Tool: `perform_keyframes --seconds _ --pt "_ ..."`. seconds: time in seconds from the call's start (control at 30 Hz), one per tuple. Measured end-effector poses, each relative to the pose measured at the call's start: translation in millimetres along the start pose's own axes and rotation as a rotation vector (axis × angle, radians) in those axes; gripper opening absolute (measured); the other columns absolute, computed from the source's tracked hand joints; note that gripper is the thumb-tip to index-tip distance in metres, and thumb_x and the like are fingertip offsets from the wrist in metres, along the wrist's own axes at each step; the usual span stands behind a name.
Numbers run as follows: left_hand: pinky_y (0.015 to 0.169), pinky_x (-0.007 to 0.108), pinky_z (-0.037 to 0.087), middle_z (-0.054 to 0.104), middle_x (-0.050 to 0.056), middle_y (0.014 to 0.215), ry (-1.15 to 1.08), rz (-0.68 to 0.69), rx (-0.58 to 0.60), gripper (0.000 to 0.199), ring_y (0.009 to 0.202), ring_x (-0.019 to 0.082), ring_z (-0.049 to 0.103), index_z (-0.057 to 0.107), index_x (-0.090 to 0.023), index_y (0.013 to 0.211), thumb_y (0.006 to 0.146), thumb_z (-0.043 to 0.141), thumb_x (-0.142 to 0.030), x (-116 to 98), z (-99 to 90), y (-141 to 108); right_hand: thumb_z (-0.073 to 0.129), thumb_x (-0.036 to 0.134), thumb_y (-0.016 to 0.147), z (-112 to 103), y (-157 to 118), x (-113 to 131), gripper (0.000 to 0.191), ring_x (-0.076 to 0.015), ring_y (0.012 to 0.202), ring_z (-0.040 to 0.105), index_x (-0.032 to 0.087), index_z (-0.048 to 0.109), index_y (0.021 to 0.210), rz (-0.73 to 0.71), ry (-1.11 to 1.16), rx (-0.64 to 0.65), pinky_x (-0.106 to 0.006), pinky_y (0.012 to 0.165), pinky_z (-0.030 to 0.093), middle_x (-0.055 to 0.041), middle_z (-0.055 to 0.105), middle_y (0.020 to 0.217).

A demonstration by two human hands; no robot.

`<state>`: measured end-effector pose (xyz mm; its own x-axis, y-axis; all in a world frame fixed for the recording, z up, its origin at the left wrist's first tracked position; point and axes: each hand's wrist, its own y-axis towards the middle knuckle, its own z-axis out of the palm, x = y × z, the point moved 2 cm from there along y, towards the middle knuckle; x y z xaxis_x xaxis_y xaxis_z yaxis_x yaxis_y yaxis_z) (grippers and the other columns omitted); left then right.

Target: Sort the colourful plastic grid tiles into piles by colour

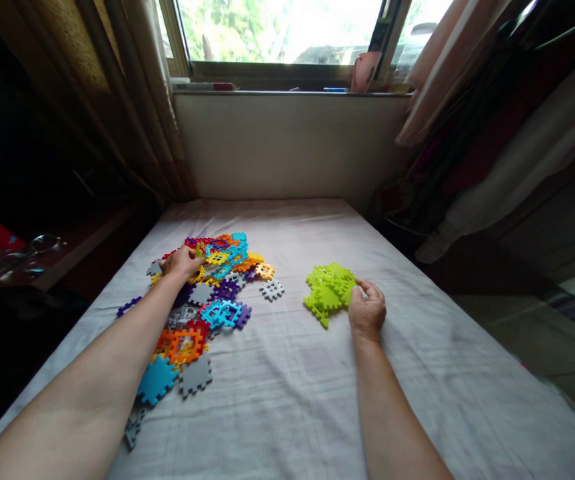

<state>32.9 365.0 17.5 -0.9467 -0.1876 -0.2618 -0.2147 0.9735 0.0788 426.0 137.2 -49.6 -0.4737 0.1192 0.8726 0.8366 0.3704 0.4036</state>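
Right of the middle of the bed [277,400], well in from the right edge: a small heap of lime-green interlocking tiles [328,290], loosely overlapped. Could slide apart or spread over the sheet if pushed from the right, being unlocked and layered at odd angles. At its right side, the right hand [368,310]: loosely curled, partly open, touching the nearest tiles; impossible to tell whether gripping one or only steadying.

To the left, just beside the larger spread: a light-grey window-frame tile [273,289], flat and alone. Then, along the left edge, a mixed-colour heap of tiles [222,315], solid and cut-out ones tangled together. Could drag neighbours along if lifted from quickly, because of toothed rims and open frames catching on each other. Over its far left part, the left hand [180,263]: nearly closed, fingertips at a yellow-green piece [200,249]; too small to tell whether firmly pinched or only touched. Might slip from so slight a hold if snagged underneath.

Above the heap's near left side, the left forearm [112,360]. Could sweep the turquoise solid tile [157,380] out of place if lowered or pulled back, from lying so close alongside.
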Motion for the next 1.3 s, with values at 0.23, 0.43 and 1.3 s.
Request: perform_keyframes --seconds 0.23,0.43,1.3 --pt "0.074 0.033 0.046 0.075 0.008 0.103 -0.125 0.08 -0.024 0.033 0.097 0.029 0.067 0.067 -0.024 0.099 0.073 0.065 -0.044 10.6 -29.4 -14.9 0.05 0.03 0.076 1.6 1.1 -1.0 0.032 -0.0279 0.112 0.062 0.017 0.075 0.09 0.012 0.011 -0.009 -0.046 0.106 0.046 -0.0153 0.07 0.111" --pt "0.065 0.026 0.042 0.07 -0.001 0.077 -0.333 0.274 0.111 0.03 0.074 0.018 0.062 0.064 -0.023 0.081 0.069 0.065 -0.05 11.4 -36.6 -53.8 0.05 0.031 0.075 3.7 1.7 -2.7 0.034 -0.0277 0.11 0.063 0.015 0.076 0.091 0.013 0.017 -0.009 -0.044 0.105 0.047 -0.0158 0.071 0.11" --pt "0.082 0.029 0.054 0.077 0.007 0.107 -0.473 0.692 0.409 0.031 0.089 0.018 0.07 0.073 -0.022 0.111 0.084 0.061 -0.031 -175.6 22.8 -156.1 0.048 0.032 0.079 3.1 -0.2 0.3 0.035 -0.0266 0.113 0.063 0.016 0.075 0.093 0.024 0.029 0.002 -0.043 0.107 0.046 -0.0158 0.07 0.112"
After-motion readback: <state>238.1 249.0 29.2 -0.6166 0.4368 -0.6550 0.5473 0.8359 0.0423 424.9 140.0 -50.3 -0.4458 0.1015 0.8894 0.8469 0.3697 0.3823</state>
